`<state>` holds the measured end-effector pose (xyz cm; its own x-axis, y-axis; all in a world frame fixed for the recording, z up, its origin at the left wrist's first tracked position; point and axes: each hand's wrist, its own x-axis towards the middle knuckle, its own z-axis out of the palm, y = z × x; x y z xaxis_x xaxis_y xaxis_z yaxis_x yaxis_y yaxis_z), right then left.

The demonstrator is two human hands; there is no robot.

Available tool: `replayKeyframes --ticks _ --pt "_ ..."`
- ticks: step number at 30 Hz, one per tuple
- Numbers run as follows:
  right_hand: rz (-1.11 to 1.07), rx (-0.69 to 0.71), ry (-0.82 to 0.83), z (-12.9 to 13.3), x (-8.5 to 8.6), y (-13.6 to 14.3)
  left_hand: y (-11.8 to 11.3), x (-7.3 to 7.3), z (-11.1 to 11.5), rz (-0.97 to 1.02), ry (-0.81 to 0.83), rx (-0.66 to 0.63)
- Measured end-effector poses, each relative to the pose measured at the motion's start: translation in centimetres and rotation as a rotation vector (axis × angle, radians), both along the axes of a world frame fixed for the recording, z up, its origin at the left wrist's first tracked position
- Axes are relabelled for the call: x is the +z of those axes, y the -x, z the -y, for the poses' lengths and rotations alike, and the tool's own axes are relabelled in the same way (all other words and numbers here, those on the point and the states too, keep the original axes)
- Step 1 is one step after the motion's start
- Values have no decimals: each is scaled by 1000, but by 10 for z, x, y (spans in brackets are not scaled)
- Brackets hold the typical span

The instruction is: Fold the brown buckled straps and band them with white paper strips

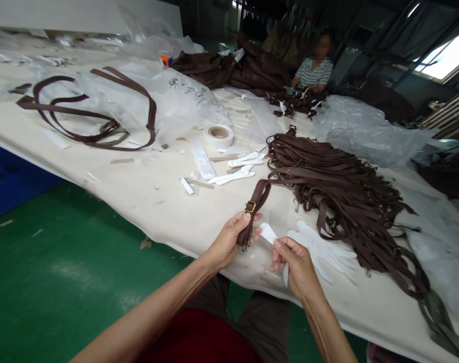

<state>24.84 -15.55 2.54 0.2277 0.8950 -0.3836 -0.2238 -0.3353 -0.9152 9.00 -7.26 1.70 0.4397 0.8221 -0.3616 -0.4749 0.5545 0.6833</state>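
**stitchy:** Since the worktop [169,201] has a big strap heap [346,201] just beyond the fingers, I'd guess most is left?

**bagmod:** Probably. Left hand [229,244] fingers are closed round one brown strap [254,206], buckle above the thumb. Right hand [295,264] pinches a white paper piece [269,233], beside the strap's lower end.

Head view, downward over table [169,201]

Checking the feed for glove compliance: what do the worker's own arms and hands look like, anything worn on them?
Both are bare: the left hand and right hand wear no gloves, and no rings or watch show. Both forearms are uncovered, with no sleeves in view.
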Motion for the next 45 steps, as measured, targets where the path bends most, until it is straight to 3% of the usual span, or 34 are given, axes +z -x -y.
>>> replayKeyframes --ticks 6,12,14,20,32,36,41,45 --pt "-122 -86 79 -4 -1 6 16 4 -9 -37 -130 8" --pt "-170 -196 57 -20 -14 24 10 5 9 -136 -409 -339" --pt "-195 -233 19 -22 -15 30 10 1 11 -150 -440 -400" --pt "-267 -223 -62 -18 -13 37 16 -1 5 -136 -421 -412" --pt "-156 -199 -73 -8 -16 33 13 9 -1 -226 -583 -393" --pt "-318 -110 -31 -7 -14 29 13 14 -1 -217 -598 -422" --pt "-612 146 158 -3 -23 16 19 22 -7 -254 -680 -591" --pt "-735 272 158 2 -30 12 21 27 -12 -238 -709 -686"
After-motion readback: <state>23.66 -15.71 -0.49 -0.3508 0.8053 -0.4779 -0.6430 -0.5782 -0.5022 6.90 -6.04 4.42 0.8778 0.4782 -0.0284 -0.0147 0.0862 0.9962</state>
